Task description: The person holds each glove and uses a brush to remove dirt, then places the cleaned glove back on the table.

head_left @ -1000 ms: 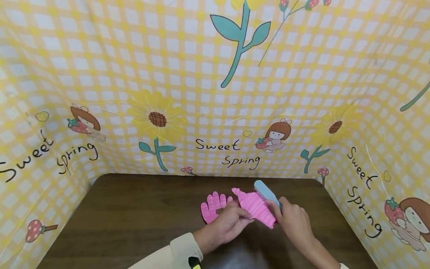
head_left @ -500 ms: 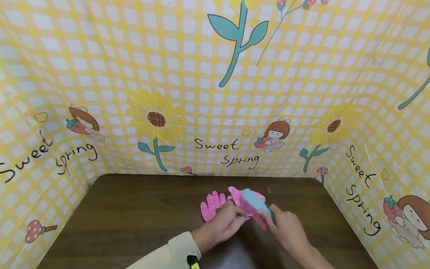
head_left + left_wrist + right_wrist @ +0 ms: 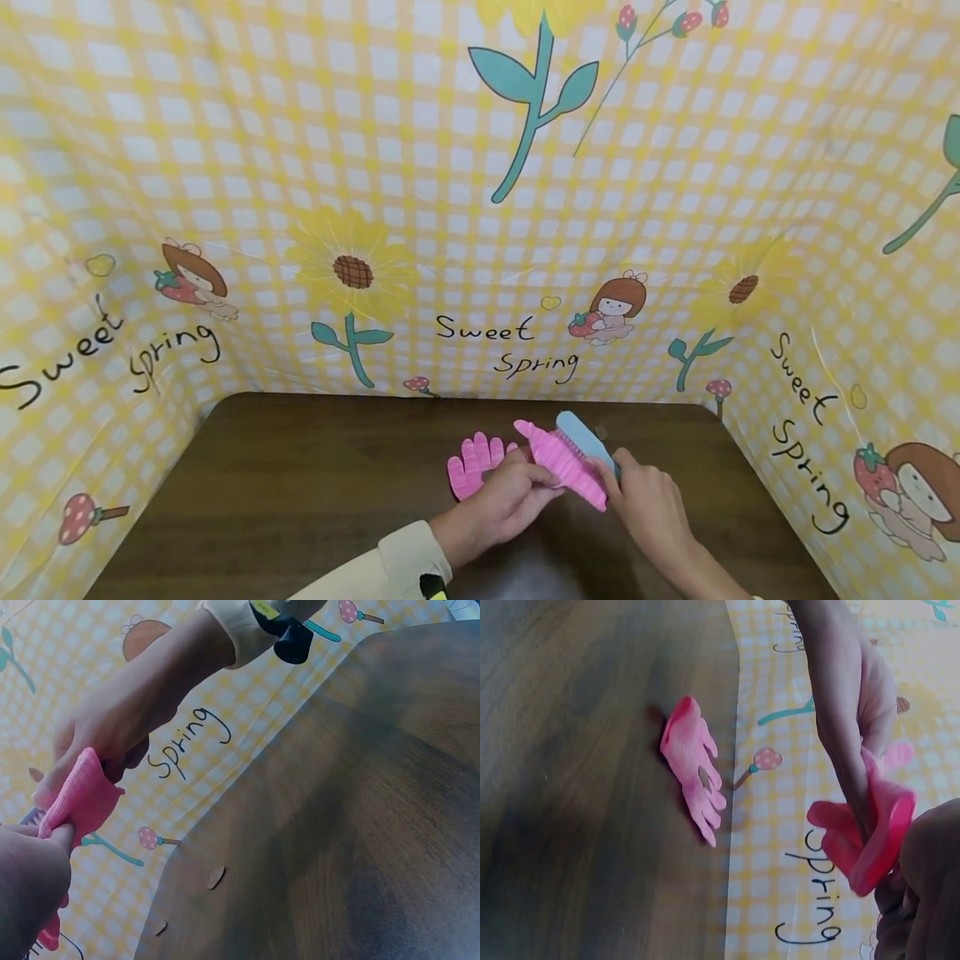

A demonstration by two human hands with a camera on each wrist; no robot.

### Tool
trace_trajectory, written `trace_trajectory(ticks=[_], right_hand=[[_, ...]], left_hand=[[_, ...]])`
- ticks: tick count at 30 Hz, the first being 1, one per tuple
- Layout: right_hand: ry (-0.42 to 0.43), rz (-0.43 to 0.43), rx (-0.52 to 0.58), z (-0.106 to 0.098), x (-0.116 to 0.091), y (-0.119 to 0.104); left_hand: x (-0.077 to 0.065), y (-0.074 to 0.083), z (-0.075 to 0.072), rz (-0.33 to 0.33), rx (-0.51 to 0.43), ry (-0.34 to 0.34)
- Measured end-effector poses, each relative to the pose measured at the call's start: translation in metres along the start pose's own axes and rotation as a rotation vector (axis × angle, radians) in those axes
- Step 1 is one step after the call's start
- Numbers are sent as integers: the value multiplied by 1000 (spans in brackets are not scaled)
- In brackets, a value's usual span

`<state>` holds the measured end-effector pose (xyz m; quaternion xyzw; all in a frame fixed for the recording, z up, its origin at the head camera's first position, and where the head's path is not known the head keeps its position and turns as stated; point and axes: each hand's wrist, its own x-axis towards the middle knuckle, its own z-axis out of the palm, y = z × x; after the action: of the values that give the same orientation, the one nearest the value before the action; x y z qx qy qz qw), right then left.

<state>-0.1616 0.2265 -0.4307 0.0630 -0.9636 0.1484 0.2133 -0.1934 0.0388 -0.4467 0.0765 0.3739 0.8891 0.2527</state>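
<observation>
My left hand [image 3: 510, 492] pinches a pink knit glove [image 3: 564, 463] near its middle and holds it up over the table. In my right hand [image 3: 651, 500] is a light blue brush [image 3: 587, 440], gripped by its handle, bristles against the glove's upper right side. The right wrist view shows the held glove [image 3: 885, 825] between both hands, its fingers hanging; the brush is hidden there. A second pink glove [image 3: 471, 468] lies flat on the table just left of my left hand, with a small brown piece [image 3: 704, 777] on it.
The dark wooden table [image 3: 300, 475] is walled by a yellow checked cloth [image 3: 420, 208] at the back and sides. In the left wrist view, small brown flat pieces [image 3: 216, 877] lie near the table's edge.
The brush swept down and left across the held glove, then came back up to its right side. The glove tilted with the stroke. The left hand and the lying glove stayed about where they were.
</observation>
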Motion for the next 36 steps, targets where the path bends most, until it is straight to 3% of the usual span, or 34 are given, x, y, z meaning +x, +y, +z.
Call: trace_trajectory(ticks=[5, 13, 18, 24, 29, 36], right_hand=[[-5, 17, -1, -1, 5, 8], [-47, 133, 72, -8, 6, 16], [10, 36, 93, -13, -2, 1], [-67, -118, 78, -7, -14, -15], [-12, -101, -7, -3, -10, -12], [15, -61, -12, -3, -1, 0]], left_hand=[[-3, -1, 1, -5, 1, 4], [-4, -1, -2, 2, -1, -5], [-2, -1, -5, 4, 2, 7], [3, 3, -2, 22, -8, -29], [0, 4, 1, 4, -20, -33], [-3, 0, 3, -4, -25, -21]])
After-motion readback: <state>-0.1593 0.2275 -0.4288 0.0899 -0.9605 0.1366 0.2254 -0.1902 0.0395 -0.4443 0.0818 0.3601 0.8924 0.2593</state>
